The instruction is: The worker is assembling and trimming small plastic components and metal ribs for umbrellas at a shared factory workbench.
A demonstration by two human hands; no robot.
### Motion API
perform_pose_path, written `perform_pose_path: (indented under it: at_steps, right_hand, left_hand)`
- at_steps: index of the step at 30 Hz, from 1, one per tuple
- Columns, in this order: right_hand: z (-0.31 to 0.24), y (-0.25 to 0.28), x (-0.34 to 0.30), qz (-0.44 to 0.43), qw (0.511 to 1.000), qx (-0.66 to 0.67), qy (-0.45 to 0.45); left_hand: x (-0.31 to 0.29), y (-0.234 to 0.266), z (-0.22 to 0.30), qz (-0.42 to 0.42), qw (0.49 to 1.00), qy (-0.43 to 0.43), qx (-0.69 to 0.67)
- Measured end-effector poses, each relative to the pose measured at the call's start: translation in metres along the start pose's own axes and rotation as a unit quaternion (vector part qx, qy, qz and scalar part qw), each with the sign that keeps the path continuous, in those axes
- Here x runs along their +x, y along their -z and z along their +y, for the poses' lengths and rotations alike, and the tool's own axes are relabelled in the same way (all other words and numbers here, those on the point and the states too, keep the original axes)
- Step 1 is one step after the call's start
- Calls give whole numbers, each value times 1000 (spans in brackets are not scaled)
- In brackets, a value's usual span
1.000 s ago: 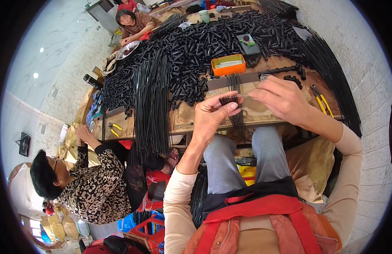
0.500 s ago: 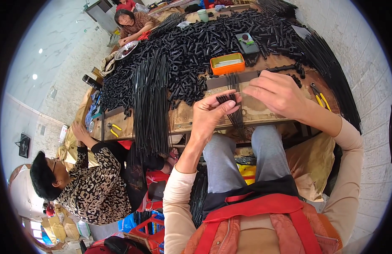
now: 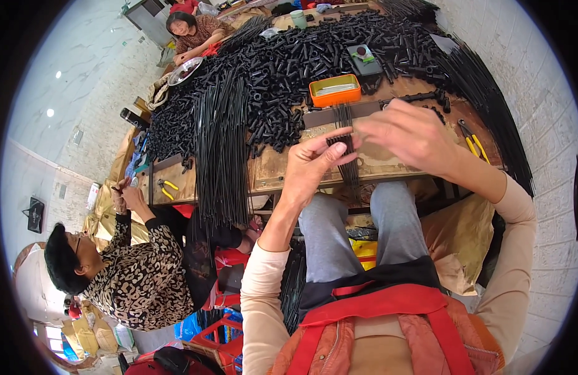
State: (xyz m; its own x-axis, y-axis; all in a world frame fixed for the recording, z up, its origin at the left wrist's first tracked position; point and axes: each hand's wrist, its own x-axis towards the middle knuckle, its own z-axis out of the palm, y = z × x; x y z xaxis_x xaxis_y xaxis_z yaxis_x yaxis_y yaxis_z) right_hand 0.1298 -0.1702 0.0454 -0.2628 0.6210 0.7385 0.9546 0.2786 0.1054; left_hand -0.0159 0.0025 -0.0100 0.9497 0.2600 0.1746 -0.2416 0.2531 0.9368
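My left hand [image 3: 312, 161] is closed, thumb on top, around a small black ridged piece [image 3: 340, 143] that looks like a row of short strips side by side. Just to its right, my right hand [image 3: 420, 139] is raised with fingers curled into a pinch. Its fingertips are blurred, so whatever they hold cannot be made out. Behind and below my left hand, a narrow bunch of thin black rods [image 3: 344, 117] runs over the table's near edge. Past it stands an orange box [image 3: 334, 99] with thin pale pieces inside.
Black tubular parts [image 3: 282, 69] are heaped across the table. A thick bundle of black rods [image 3: 221, 150] overhangs the edge at left. Yellow-handled pliers [image 3: 473, 141] lie at right, another yellow-handled tool [image 3: 168, 189] at left. One person [image 3: 133, 269] works at left; another [image 3: 198, 40] leans on the far side.
The black piece in my left hand has turned and shifted slightly right. My right hand's fingers, earlier pinching a thin pale sliver, are now blurred. The person at left has raised their hands.
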Motion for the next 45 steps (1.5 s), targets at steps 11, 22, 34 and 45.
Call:
perform_pose_path:
  at_steps: [11,22,34,45]
  right_hand:
    - [25,7,-3,12,994,20,-104]
    - [106,-74,-71,-226,926,84,-289]
    - [236,-214,-16,-304,910,17,-281]
    - [227,-190,-18,-136,961,83,-228]
  left_hand:
    - [5,-10,6,22,999,-5,31]
    - [2,43,-100,-120,709,-162,675]
    - [28,54,-112,-143,673,-134,713]
    - [28,49,-107,-138,664,-118,725]
